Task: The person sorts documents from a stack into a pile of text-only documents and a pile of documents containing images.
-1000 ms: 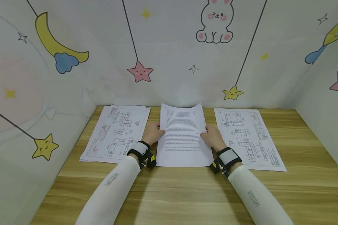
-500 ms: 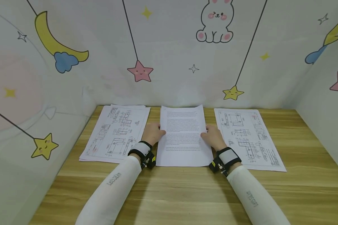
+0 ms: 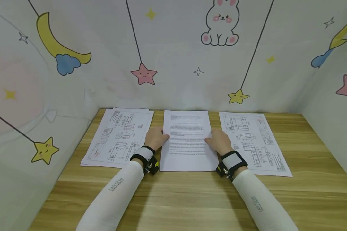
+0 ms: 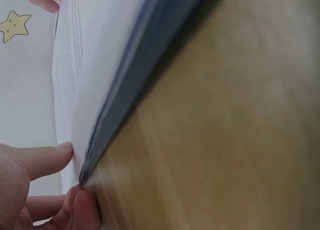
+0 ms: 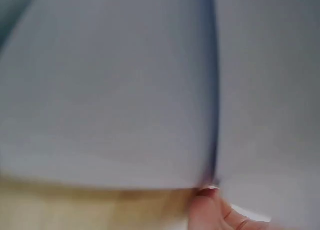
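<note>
A stack of printed text sheets (image 3: 186,141) lies in the middle of the table, its far edge flat. At its left edge my left hand (image 3: 156,138) pinches the paper; the left wrist view shows the thumb (image 4: 50,160) on the top face and curled fingers (image 4: 82,210) at the edge underneath. On the opposite edge, my right hand (image 3: 220,141) has its thumb over the stack. Fingertips (image 5: 207,210) meet the paper edge low in the right wrist view, where the rest of that hand is mostly out of frame.
Technical drawings lie on both sides: a left pile (image 3: 115,138) with uneven edges, partly under my left wrist, and a right pile (image 3: 254,141) beside my right wrist. The wooden table (image 3: 187,199) ends at a patterned cloth wall (image 3: 173,89).
The raised far corners of the text stack have come down and its far edge is now level. Both hands stay at the sides with hardly any movement.
</note>
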